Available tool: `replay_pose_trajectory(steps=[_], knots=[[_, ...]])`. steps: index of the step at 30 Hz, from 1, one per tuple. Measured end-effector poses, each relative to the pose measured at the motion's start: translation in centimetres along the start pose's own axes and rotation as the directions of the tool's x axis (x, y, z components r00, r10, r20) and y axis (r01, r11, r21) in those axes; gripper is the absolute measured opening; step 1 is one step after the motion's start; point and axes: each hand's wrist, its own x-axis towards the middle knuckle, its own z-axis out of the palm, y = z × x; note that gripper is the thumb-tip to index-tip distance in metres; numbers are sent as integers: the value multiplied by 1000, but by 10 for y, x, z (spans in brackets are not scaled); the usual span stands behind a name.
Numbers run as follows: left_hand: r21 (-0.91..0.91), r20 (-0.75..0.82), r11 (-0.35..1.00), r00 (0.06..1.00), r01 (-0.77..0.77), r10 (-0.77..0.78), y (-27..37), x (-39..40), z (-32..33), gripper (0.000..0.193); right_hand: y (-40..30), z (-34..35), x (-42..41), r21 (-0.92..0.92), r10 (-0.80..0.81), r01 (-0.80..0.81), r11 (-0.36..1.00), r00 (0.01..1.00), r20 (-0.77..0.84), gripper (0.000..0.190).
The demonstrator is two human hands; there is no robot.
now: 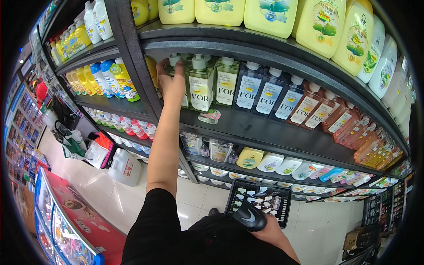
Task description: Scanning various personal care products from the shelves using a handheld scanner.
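My left hand (172, 78) reaches up to the middle shelf, its fingers and thumb around the upper part of a green pump bottle (175, 59) at the left end of the row. Beside it stands another green pump bottle (199, 86) with a white label, and farther right are dark blue pump bottles (246, 86) and reddish ones (306, 107). Low in front of my body, my right hand (270, 232) holds a black handheld barcode scanner (250, 216); part of that hand is hidden behind the scanner. A black basket (287, 207) with small labelled packs sits beyond it.
A black shelf upright (135, 63) stands left of my left arm. Large yellow bottles (270, 16) line the shelf above. On the tiled floor are a white plastic jug (125, 167) and filled bags (97, 150). A red-sided display case (78, 212) stands at the lower left.
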Motion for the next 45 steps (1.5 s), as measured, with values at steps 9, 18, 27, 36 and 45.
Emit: replay_pose_trajectory(steps=[9,18,27,36,45], knots=[[-127,-17,991,999,-29,27,3,-12,-4,73,-2,-2,0,2,15,-15,1000,1000,11,61],[329,179,935,981,-135,79,23,-94,-24,151,-4,-1,2,-22,-25,24,999,999,-21,60],[389,215,917,977,-88,2,19,-96,-31,150,1,3,2,-6,-30,30,1000,999,-42,58],[385,249,914,968,-130,33,15,-96,-31,145,4,8,3,15,-25,26,1000,998,-59,59],[393,263,908,964,-146,41,13,-95,-32,139,4,10,4,19,-31,33,999,997,-68,59]])
